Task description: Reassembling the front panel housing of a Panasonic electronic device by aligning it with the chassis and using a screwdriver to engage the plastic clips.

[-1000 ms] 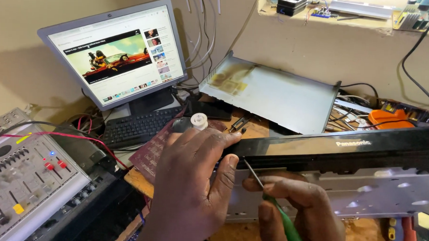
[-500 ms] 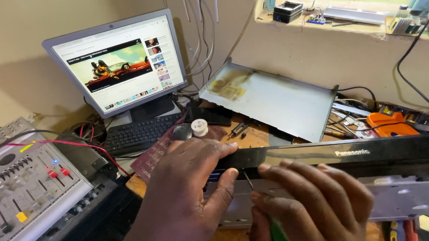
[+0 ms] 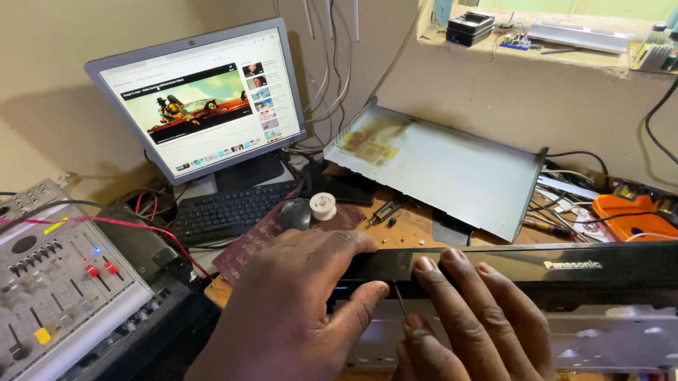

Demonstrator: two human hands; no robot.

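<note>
The left hand [image 3: 289, 316] grips the left end of the long black player [image 3: 546, 277] lying on the surface [image 3: 413, 227]. The right hand [image 3: 477, 330] rests its fingers on the front edge, pinching a thin screwdriver [image 3: 400, 299].

two bare hands [image 3: 289, 316], no sleeves

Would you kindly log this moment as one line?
left hand: on black front panel | right hand: holding screwdriver against panel | monitor: on

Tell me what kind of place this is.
Probably an electronics repair bench: an opened black player under both hands, its removed metal cover leaning behind, an audio mixer and loose circuit boards nearby.
</note>
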